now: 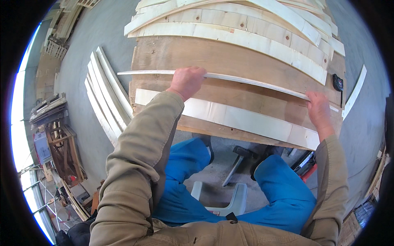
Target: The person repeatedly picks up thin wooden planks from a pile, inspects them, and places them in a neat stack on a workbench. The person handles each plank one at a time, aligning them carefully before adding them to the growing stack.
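Observation:
A long thin wooden strip (250,81) is held on edge above a plywood work surface (172,51), its narrow side facing up. My left hand (186,82) wraps around it left of its middle. Its right end is gripped by my right hand (319,110), fingers closed over the edge. Nearer to me, a pale wooden slat (230,115) lies flat along the front of the surface, partly hidden under my left forearm.
Several pale slats (246,39) are piled across the far side. A black tape measure (337,83) rests at the right edge. Long boards (102,86) lean at the left. Below are a hammer (234,164) and a white stool (219,209) between my knees.

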Motion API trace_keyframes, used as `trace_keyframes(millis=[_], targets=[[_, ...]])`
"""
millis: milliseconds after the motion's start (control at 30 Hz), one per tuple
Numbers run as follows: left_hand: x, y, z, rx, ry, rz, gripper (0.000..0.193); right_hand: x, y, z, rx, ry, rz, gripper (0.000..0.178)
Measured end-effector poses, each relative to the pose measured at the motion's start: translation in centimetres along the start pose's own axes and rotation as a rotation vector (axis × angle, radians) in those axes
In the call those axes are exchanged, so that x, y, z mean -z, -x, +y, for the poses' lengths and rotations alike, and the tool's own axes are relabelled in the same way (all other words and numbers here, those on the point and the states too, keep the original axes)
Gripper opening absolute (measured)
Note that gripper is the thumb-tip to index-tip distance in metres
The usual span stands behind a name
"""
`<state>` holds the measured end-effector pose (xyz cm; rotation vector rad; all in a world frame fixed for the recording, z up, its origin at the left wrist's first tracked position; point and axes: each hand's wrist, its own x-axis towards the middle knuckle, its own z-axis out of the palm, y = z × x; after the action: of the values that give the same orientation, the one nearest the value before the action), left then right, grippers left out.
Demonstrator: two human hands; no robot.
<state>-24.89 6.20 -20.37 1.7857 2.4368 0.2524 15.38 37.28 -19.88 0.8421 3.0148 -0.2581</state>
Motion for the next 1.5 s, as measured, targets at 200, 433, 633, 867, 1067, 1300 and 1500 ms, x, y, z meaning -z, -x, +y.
trace_keyframes(millis=[200,433,633,867,1067,1300,1500], targets=[[0.6,-0.5,0.7,-0.004,-0.012,0.005,0.005,-0.8,0.4,1.0,0.027,-0.064,0.143,0.015],[1.5,-2.6,2.2,0.020,0.057,-0.118,0.026,0.0,2.5,3.4,-0.048,-0.032,0.084,0.014],[1.9,-1.9,-0.8,0.119,-0.043,-0.093,0.026,-0.2,4.3,4.7,-0.098,-0.048,0.086,0.012],[1.5,-0.8,-3.3,0.101,-0.039,-0.105,0.008,0.3,3.9,4.3,-0.140,-0.086,0.073,0.011],[1.1,-0.5,-3.4,0.104,-0.070,-0.097,0.008,0.4,4.3,4.6,-0.113,-0.061,0.068,0.012],[0.9,-0.6,-3.6,0.061,0.012,-0.044,0.009,0.7,4.2,4.3,-0.117,-0.134,0.117,0.013],[1.9,-2.1,-2.4,0.015,0.087,-0.128,0.018,1.8,4.1,6.1,-0.114,-0.205,0.112,0.020]])
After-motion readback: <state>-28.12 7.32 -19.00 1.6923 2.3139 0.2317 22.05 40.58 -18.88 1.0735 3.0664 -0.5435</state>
